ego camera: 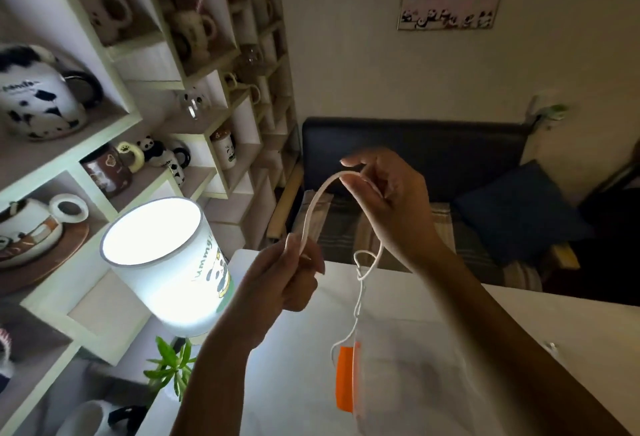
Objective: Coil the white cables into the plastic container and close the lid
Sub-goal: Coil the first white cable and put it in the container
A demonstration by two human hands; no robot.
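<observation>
A white cable (313, 208) arcs between both hands above the white table (298, 349). My right hand (384, 200) pinches its upper bend between thumb and fingers. Lower and to the left, my left hand (294, 276) grips the other end of that arc. From the right hand the cable drops in a twisted, looped strand (360, 283) into the clear plastic container (408, 376). That container stands on the table below my right forearm and has an orange clip (344, 378) on its left side. I cannot make out a lid.
A lit cylindrical lamp (162, 262) stands at the table's left edge beside a small green plant (169, 366). Shelves with panda mugs (38, 96) fill the left. A dark sofa (415, 144) with a blue cushion (512, 207) sits behind the table.
</observation>
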